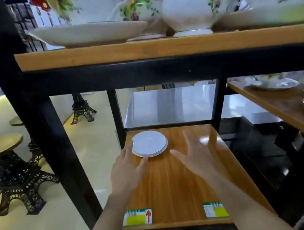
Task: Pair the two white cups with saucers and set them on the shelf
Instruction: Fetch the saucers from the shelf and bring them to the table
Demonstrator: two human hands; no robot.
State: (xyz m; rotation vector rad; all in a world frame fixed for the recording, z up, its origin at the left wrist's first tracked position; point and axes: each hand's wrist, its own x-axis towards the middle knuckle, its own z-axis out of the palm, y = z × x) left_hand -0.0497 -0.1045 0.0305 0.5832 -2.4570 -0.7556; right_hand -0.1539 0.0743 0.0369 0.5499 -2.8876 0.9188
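Observation:
A white saucer stack (pixel 149 143) lies on the lower wooden shelf (pixel 172 177), towards its back left. A thin second rim shows under the top saucer. My left hand (pixel 128 170) is open, its fingertips touching the stack's left and front edge. My right hand (pixel 197 153) hovers to the right of the saucers with fingers spread and nothing in it. No plain white cup is in view.
The upper shelf (pixel 141 50) carries floral teacups (pixel 192 3) and saucers (pixel 87 33). A black post (pixel 116 116) stands behind the saucers. Two price labels (pixel 138 217) sit at the front edge. Tower-shaped stools (pixel 13 165) stand left; a table with dishes (pixel 276 99) is right.

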